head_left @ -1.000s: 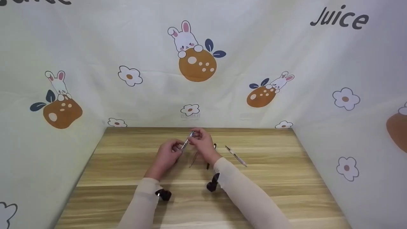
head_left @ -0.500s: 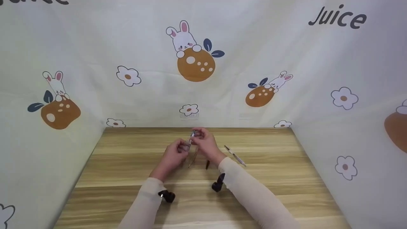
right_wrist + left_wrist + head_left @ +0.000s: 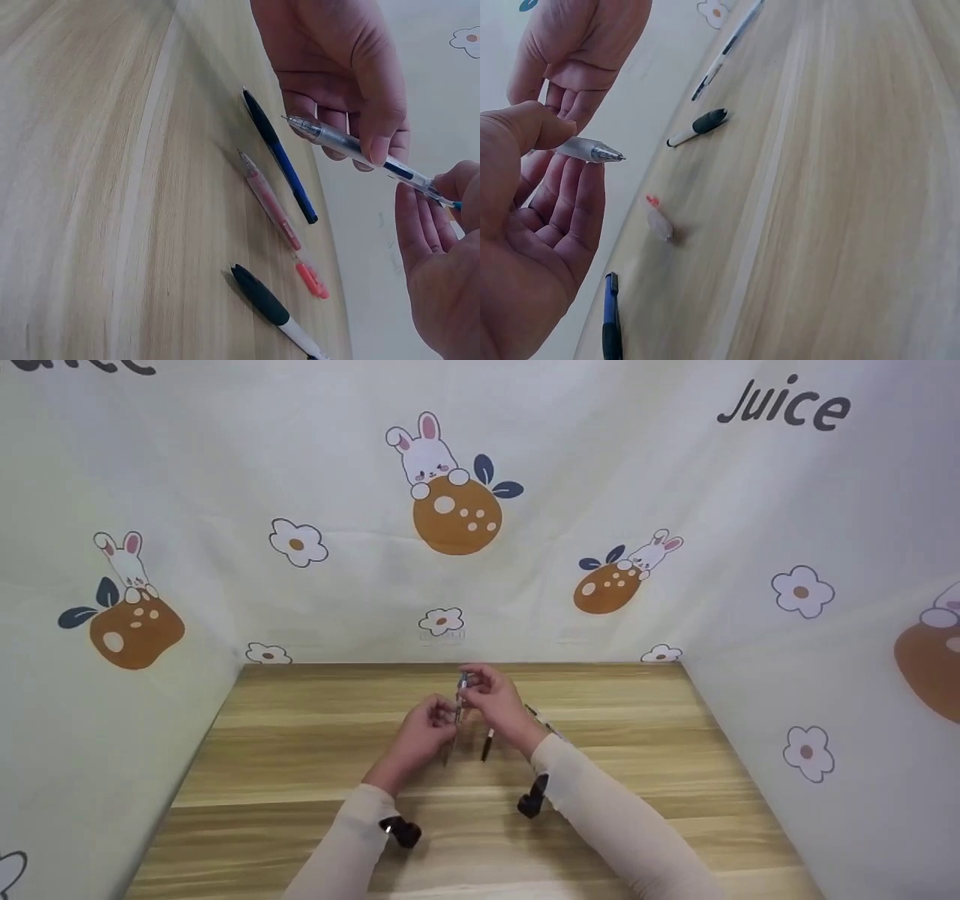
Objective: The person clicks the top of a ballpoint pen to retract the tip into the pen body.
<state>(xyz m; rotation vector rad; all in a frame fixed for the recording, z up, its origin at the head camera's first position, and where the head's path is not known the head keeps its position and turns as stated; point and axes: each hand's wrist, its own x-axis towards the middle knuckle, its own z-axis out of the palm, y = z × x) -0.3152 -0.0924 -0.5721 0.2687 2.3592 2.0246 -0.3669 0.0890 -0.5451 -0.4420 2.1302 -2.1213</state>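
A clear, silver-tipped ballpoint pen (image 3: 345, 142) with a blue mark is held between both hands above the table's far part. My left hand (image 3: 427, 731) pinches its barrel near the writing end, the thumb (image 3: 382, 105) lying on top. My right hand (image 3: 499, 701) pinches the rear end, where a bit of light blue shows in the right wrist view. On the wood under the hands lie a blue pen with a black grip (image 3: 285, 165), a pinkish-red pen (image 3: 270, 202) and a white pen with a dark grip (image 3: 262, 296). The left hand hides the blue pen in the head view.
A further slim pen (image 3: 731, 49) lies right of the others, partly behind the right forearm in the head view. The wooden table (image 3: 300, 780) meets printed cloth walls (image 3: 337, 592) at its back and sides. Small black cameras (image 3: 532, 799) sit on both wrists.
Both hands have shifted to the right together. The pen between them has turned from a slant to nearly straight up and down in the head view. Both hands keep their pinch on it.
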